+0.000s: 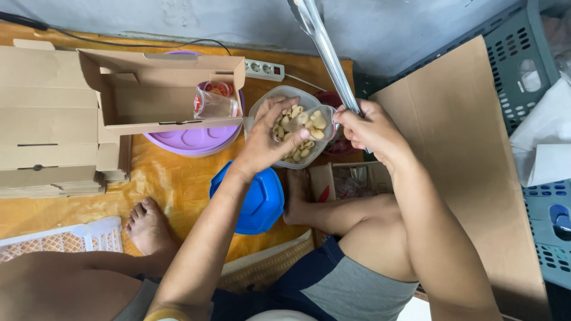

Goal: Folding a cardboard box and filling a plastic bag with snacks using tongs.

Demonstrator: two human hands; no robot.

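A clear plastic bowl [259, 110] holds several pale snack pieces [295, 153]. My left hand [262, 142] reaches into the bowl from the near side, its fingers curled on some pieces. Just right of it, my right hand [370, 129] grips a small clear cup [319, 122] at its edge. The cup is heaped with the same pale pieces and tilts over the bowl. A shiny metal pole [324, 44] rises right behind my right hand.
An open cardboard box [148, 95] with a clear cup of red items [214, 102] rests on a purple round tray [196, 141]. A blue lid [259, 202], a stack of flat boxes [47, 125], a power strip [264, 69], a cardboard sheet [470, 154] and grey crates [523, 53] surround me.
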